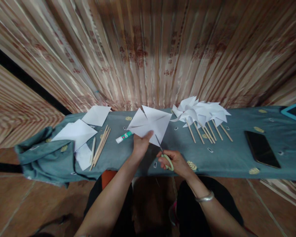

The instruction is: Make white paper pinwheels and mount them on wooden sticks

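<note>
My left hand (141, 142) pinches the near edge of a white paper square (154, 120), thumb on top. Slits run from the paper's corners toward its middle. In my right hand (174, 161) is a pair of scissors (168, 162) with pale green handles, fingers wrapped through the loops. Its blades meet the paper at the near corner, right of my left thumb. Just left of the paper lies a glue stick (124, 137) with a green and white barrel, partly covered by the paper and my left hand.
White paper pinwheels (199, 112) on wooden sticks lie at the back right. Wooden sticks (101, 148) and white paper sheets (82, 133) are on the left. A black phone (261, 149) rests on the cloth-covered table (227, 164), with a blue-edged device (294, 113) at far right. A curtain (148, 56) hangs behind.
</note>
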`<state>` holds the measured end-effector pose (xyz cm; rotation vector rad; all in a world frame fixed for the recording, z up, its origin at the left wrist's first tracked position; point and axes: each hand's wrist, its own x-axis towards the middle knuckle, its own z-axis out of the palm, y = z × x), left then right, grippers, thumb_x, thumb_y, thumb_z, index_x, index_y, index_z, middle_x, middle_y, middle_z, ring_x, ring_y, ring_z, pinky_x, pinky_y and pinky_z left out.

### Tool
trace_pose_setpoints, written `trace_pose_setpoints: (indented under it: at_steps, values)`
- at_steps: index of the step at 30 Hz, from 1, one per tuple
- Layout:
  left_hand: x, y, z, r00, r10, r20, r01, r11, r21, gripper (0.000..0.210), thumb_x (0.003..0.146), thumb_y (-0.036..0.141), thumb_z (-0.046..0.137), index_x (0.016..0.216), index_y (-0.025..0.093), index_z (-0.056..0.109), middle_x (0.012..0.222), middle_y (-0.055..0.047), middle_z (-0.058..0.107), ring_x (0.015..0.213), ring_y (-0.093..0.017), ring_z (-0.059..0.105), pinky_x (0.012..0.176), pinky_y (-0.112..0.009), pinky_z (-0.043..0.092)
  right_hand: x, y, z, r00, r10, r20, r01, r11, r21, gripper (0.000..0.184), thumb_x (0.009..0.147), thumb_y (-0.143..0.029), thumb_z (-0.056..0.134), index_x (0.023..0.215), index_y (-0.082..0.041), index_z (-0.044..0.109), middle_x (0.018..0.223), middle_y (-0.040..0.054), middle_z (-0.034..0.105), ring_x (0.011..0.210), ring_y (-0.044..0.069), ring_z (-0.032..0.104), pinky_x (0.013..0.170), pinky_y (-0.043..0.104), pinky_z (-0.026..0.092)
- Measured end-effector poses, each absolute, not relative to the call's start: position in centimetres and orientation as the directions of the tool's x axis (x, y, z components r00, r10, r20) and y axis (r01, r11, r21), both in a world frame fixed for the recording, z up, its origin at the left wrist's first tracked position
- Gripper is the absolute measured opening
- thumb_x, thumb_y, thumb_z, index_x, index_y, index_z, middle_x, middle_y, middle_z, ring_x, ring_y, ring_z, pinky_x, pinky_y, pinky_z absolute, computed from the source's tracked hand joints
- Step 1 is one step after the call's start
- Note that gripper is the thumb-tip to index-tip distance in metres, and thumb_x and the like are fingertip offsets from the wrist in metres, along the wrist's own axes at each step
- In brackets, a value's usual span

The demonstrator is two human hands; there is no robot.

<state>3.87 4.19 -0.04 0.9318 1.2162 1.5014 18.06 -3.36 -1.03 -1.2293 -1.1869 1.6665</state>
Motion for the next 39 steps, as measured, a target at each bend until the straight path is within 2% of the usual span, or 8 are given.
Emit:
trace_pose_setpoints:
  at_steps: [7, 13, 19, 35, 39]
  values:
    - [3.7, 4.3, -0.1, -0.260, 0.965, -0.034, -0.257, -0.035, 0.966, 0.025, 0.058, 0.025, 0.076, 0.081, 0.017, 0.069, 0.087, -0.009, 0.075, 0.084, -0.024, 0.069, 0.076, -0.032, 0.053, 18.1, -3.3, -1.0, -0.293, 0.912, -0.286, -0.008, -0.302, -0.953, 0.042, 0.061, -0.054, 0.079, 0.078, -0.017, 0.065, 0.052, -0.0039, 0.061, 0.044, 0.008, 0.051, 0.045, 0.020, 0.039]
    - [3.7, 4.1, 0.1, -0.274, 0.961, -0.041, -0.243, -0.028, 0.970, 0.028, 0.055, 0.022, 0.075, 0.082, 0.015, 0.069, 0.090, -0.010, 0.075, 0.081, -0.023, 0.068, 0.076, -0.032, 0.053, 18.1, -3.3, -1.2, -0.287, 0.919, -0.269, 0.003, -0.280, -0.960, 0.044, 0.062, -0.055, 0.078, 0.080, -0.017, 0.066, 0.053, -0.0035, 0.061, 0.045, 0.008, 0.052, 0.045, 0.020, 0.040]
    - [4.0, 3.6, 0.3, -0.241, 0.968, -0.074, -0.204, 0.024, 0.979, 0.028, 0.054, 0.024, 0.075, 0.080, 0.013, 0.069, 0.084, -0.009, 0.074, 0.075, -0.023, 0.068, 0.071, -0.032, 0.053, 18.4, -3.3, -1.3, -0.276, 0.931, -0.240, 0.029, -0.242, -0.970, 0.042, 0.065, -0.055, 0.076, 0.081, -0.017, 0.067, 0.055, -0.0028, 0.062, 0.048, 0.008, 0.053, 0.047, 0.020, 0.041]
    - [4.1, 3.3, 0.0, -0.201, 0.979, -0.041, -0.193, 0.002, 0.981, 0.034, 0.054, 0.025, 0.076, 0.085, 0.013, 0.068, 0.087, -0.009, 0.074, 0.079, -0.023, 0.068, 0.073, -0.032, 0.053, 18.5, -3.2, -1.4, -0.261, 0.934, -0.243, 0.013, -0.248, -0.969, 0.043, 0.063, -0.055, 0.077, 0.081, -0.017, 0.067, 0.055, -0.0028, 0.062, 0.048, 0.009, 0.054, 0.048, 0.021, 0.043]
    - [4.1, 3.2, 0.0, -0.186, 0.982, -0.030, -0.172, -0.002, 0.985, 0.030, 0.055, 0.026, 0.076, 0.081, 0.013, 0.068, 0.084, -0.008, 0.073, 0.078, -0.023, 0.067, 0.074, -0.033, 0.052, 18.4, -3.1, -1.4, -0.254, 0.935, -0.247, 0.008, -0.253, -0.967, 0.044, 0.062, -0.055, 0.077, 0.081, -0.017, 0.067, 0.055, -0.0031, 0.062, 0.047, 0.009, 0.054, 0.048, 0.022, 0.043]
